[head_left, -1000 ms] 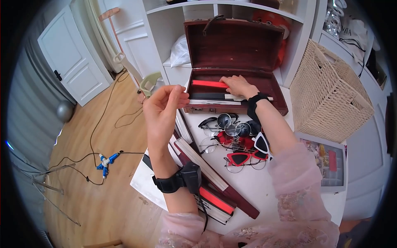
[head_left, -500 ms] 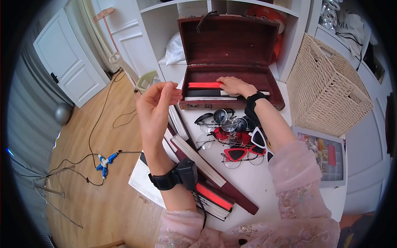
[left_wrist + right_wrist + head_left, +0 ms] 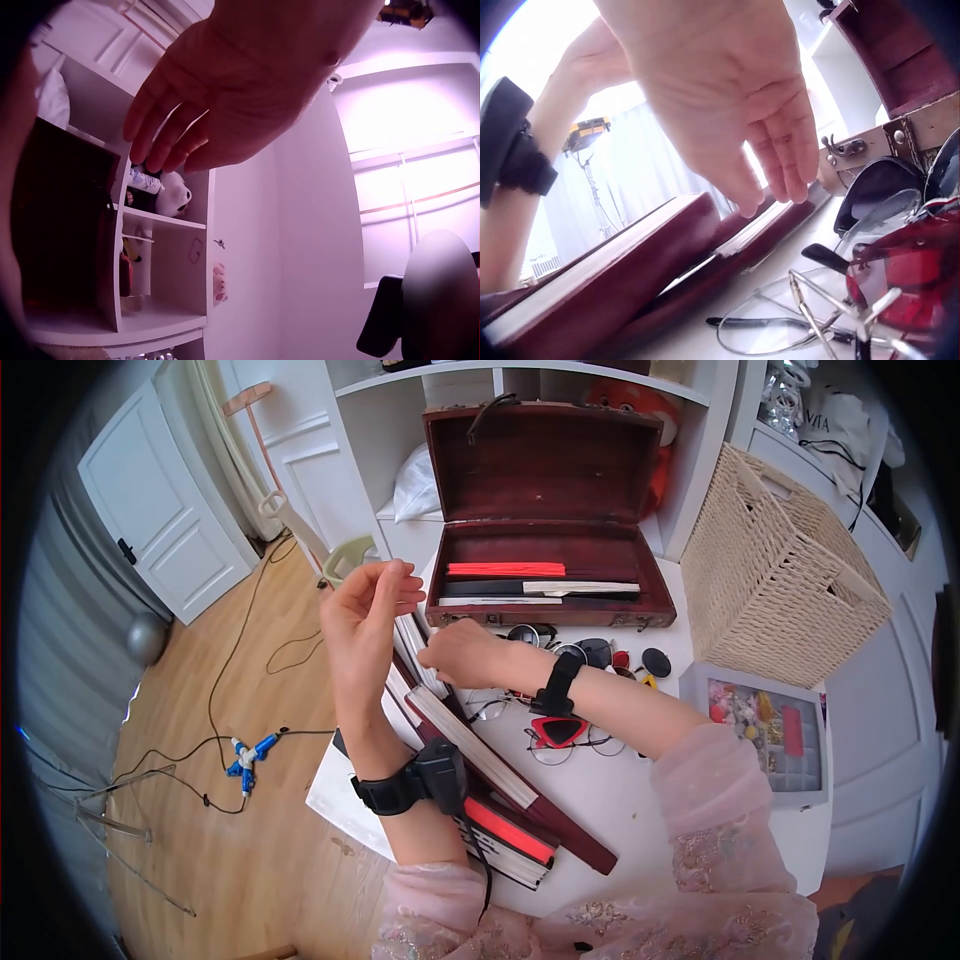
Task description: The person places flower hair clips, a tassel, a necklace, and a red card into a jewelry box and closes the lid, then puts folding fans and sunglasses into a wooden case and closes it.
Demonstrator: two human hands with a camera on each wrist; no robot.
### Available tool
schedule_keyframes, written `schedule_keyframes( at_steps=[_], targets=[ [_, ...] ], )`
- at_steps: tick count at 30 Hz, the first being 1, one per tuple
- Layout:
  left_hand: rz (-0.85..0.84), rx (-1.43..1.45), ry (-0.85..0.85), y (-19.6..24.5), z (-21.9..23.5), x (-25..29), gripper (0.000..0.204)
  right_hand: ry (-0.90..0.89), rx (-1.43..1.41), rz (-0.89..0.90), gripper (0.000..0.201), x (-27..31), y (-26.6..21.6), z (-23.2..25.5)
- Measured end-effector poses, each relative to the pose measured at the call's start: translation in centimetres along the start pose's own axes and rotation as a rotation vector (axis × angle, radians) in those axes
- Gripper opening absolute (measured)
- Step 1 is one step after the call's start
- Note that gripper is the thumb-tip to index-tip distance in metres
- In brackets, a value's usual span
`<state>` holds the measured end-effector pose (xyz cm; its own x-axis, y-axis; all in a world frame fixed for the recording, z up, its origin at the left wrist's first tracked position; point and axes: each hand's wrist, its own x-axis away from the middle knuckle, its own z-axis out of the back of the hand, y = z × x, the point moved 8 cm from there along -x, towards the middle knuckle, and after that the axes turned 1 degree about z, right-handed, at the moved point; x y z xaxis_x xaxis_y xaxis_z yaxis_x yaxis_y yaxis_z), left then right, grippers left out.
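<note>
My left hand (image 3: 362, 625) is raised left of the suitcase, fingers loosely bent, holding nothing. The left wrist view shows its palm and fingers against the shelves. My right hand (image 3: 470, 653) reaches across the table over dark red books. In the right wrist view its thumb and fingers point down, fingertips right at a book (image 3: 763, 227) with pale page edges; a second dark red book (image 3: 630, 277) lies beside it. Behind, the dark red suitcase (image 3: 545, 470) stands with its lid up, holding a red-edged book (image 3: 505, 569), a black-and-white book (image 3: 580, 588) and a pale-edged book (image 3: 500, 600).
Sunglasses and eyeglasses (image 3: 558, 732) lie piled on the white table (image 3: 640, 830), partly under the right forearm. More books (image 3: 470, 745) slant along its left side. A wicker basket (image 3: 770, 560) and a compartment box (image 3: 800, 795) stand at right.
My right hand has left the inside of the suitcase and moved left and toward me, to the books on the table. My left hand stays raised, nearly unchanged.
</note>
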<state>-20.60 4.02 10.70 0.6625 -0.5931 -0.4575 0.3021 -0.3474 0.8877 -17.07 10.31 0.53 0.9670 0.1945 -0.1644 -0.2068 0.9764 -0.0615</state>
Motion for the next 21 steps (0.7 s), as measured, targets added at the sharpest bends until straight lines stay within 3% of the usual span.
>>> schedule_keyframes(
  at_steps=[17,21],
  targets=[
    [0.007,0.036,0.052,0.0,1.1,0.0,0.024,-0.148,-0.343,-0.149,0.025,6.8,-1.2,1.9],
    [0.002,0.022,0.061,0.1,1.4,0.0,0.023,-0.203,-0.528,-0.259,0.043,8.7,-2.0,1.5]
  ],
)
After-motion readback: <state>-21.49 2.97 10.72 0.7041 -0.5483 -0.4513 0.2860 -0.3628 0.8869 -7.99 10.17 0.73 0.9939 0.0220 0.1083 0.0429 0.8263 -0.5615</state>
